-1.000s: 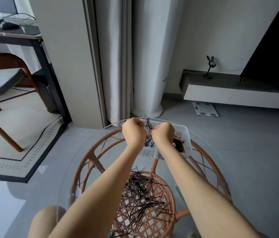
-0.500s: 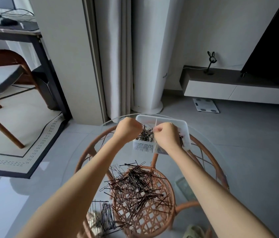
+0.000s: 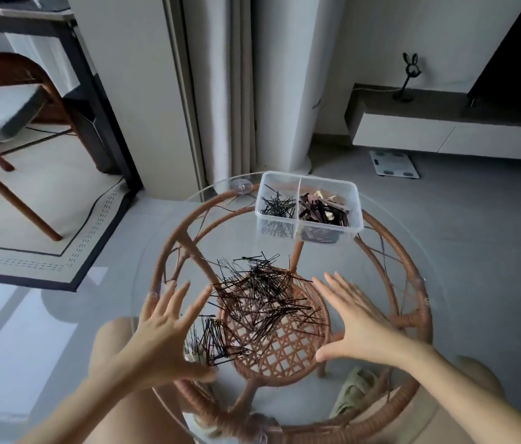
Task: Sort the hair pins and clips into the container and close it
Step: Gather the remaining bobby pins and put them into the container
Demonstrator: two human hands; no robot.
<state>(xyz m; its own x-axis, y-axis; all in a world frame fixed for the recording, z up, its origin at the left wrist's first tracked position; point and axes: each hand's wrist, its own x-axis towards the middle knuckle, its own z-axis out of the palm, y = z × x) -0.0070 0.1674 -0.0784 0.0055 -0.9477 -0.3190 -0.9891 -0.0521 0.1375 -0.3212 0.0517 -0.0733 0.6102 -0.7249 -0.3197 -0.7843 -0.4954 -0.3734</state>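
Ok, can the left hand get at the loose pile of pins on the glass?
Probably yes: the left hand is open right beside the pile of pins, with nothing between them.

Spread hands flank loose hair pins (image 3: 262, 293) on a glass table (image 3: 390, 248).
The left hand (image 3: 163, 331) and right hand (image 3: 358, 325) lie flat with fingers splayed, one on each side of the black pile. Towards the far edge stands a clear container (image 3: 309, 208) with no lid on: pins fill its left compartment, clips (image 3: 323, 209) its right.
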